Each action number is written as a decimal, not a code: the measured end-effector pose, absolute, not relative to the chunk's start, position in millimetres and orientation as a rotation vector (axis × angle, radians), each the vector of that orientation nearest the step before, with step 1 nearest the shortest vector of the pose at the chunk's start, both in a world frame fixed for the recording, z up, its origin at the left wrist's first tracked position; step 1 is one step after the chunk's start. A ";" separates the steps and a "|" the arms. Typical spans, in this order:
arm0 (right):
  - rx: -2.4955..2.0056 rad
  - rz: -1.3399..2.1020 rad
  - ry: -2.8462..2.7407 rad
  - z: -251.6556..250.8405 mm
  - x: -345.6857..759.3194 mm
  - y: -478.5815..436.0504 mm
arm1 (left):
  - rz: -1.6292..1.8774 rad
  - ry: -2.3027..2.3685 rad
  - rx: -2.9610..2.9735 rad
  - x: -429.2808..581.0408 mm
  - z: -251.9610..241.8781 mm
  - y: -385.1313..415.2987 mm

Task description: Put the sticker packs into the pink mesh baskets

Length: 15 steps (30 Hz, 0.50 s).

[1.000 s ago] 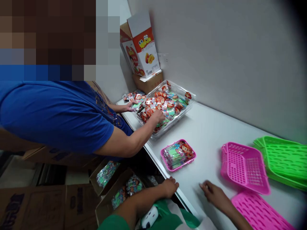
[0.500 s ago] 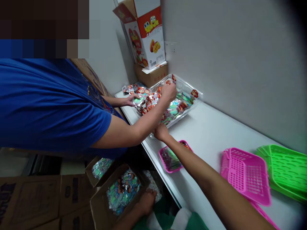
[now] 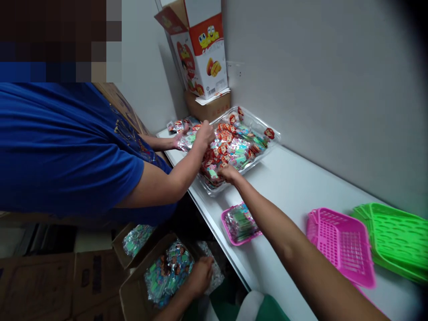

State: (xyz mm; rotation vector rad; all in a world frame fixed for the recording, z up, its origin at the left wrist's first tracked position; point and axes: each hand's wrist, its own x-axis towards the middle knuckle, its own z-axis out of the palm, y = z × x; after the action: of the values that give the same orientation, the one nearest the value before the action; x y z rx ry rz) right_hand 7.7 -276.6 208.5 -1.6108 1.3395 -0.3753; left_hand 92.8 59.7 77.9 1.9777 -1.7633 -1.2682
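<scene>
A clear plastic tray (image 3: 276, 137) holds a heap of small clear packets (image 3: 223, 149) with red-haired cartoon figures and green pieces. Over its near edge reaches my right hand (image 3: 228, 173), fingers curled and pinched on a packet among the pile. Low down, my left hand (image 3: 202, 273) is closed in a fist beside the cardboard box; whatever it may hold is hidden. Clear crinkled plastic (image 3: 216, 277) lies just beyond it. Under my right forearm, a small pink basket (image 3: 224, 228) contains upright packets.
Across the tray, a co-worker in a blue shirt (image 3: 67, 147) handles packets with both hands. Pink (image 3: 361, 249) and green baskets (image 3: 401, 236) stand on the white table (image 3: 284, 178). An open carton (image 3: 207, 58) rises behind. Below are cardboard boxes (image 3: 129, 290) of bagged packets.
My right hand has moved from the tray's near corner onto the packets. The co-worker's right hand has shifted left from over the tray. My left hand stays low, near the box.
</scene>
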 end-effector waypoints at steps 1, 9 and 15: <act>-1.560 -0.379 1.321 211.9 -6.5 -265.0 | -1.082 -1.800 1.887 90.9 90.7 48.2; -0.954 -0.414 0.869 256.4 -133.0 -129.8 | -0.059 -1.987 1.292 61.2 213.0 -58.6; -1.344 -1.022 1.105 296.6 -219.9 -57.3 | -1.113 -1.738 0.961 -11.7 253.5 -55.8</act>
State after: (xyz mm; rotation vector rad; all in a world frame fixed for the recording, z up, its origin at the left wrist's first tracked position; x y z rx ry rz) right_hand -219.9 -57.3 296.6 -1.3440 1.1046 -1.0222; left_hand -11.7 -55.8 253.5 0.9615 -1.7376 -1.1132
